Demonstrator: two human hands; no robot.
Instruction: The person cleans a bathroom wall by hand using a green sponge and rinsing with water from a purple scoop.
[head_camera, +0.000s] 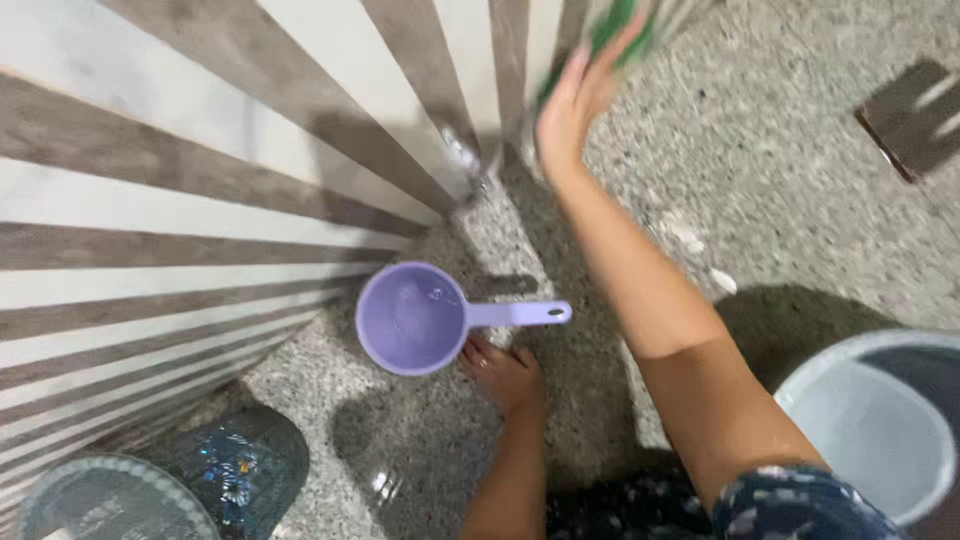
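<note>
Right hand (583, 85) pressing green sponge (618, 30) flat against striped wall (200, 150), upper centre; left hand (503, 375) resting open on floor, touching lilac scoop (412, 318).

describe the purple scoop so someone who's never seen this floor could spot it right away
Start at the corner where the striped tiled walls meet the speckled floor. The scoop sits there, a round lilac dipper. Its straight handle, pointing right, sets it apart.

Grey bucket (880, 420); floor drain (915, 118); clear tub (110, 500).
</note>
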